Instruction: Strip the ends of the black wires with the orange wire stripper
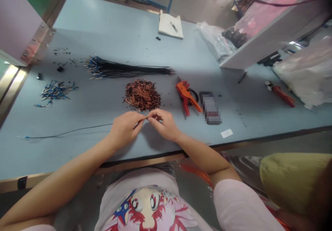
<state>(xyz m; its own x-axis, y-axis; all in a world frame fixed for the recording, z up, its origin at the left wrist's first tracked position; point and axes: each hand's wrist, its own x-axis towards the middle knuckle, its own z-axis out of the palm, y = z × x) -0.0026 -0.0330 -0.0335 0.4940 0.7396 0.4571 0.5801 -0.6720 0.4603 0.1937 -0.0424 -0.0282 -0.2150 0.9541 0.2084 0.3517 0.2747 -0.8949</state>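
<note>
My left hand point(124, 130) and my right hand point(163, 123) meet at their fingertips over the blue table mat point(85, 120), pinching a thin black wire point(75, 130). The wire runs left across the mat and ends in a small blue terminal. Just above my hands lies a heap of short copper-coloured wire pieces point(142, 94). Farther up is a long bundle of black wires with blue terminals point(124, 68). To the right of my right hand rests an orange wire stripper point(185, 97). A loose scatter of blue terminals point(55, 92) lies at the left.
A blurred rectangular object point(210, 108) lies beside the stripper. Red-handled pliers point(284, 94) sit at the right. A white pad point(170, 25) lies at the far edge. A white shelf point(269, 40) and plastic bags point(303, 71) stand at the upper right.
</note>
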